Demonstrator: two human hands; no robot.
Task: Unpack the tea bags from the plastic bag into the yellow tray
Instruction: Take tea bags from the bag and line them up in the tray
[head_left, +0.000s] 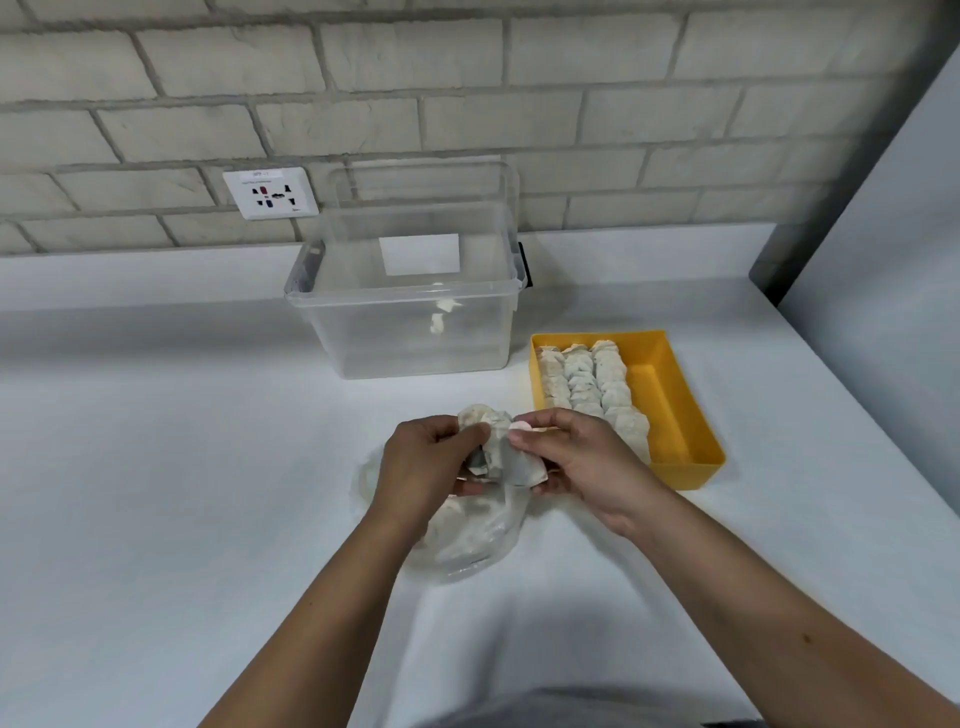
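Note:
A clear plastic bag (467, 540) with pale round tea bags inside lies on the white counter, below my hands. My left hand (421, 467) and my right hand (582, 462) meet above it. Both grip a small bunch of tea bags (501, 452) between them, fingers curled around it. The yellow tray (675, 405) sits just right of my right hand. Rows of tea bags (587, 384) fill its left side, and its right side shows bare yellow floor.
A clear plastic storage bin (415, 312) stands behind the hands, with a few pale scraps inside. A wall socket (270, 193) is set in the brick wall at the back. A grey panel (883, 234) borders the counter on the right.

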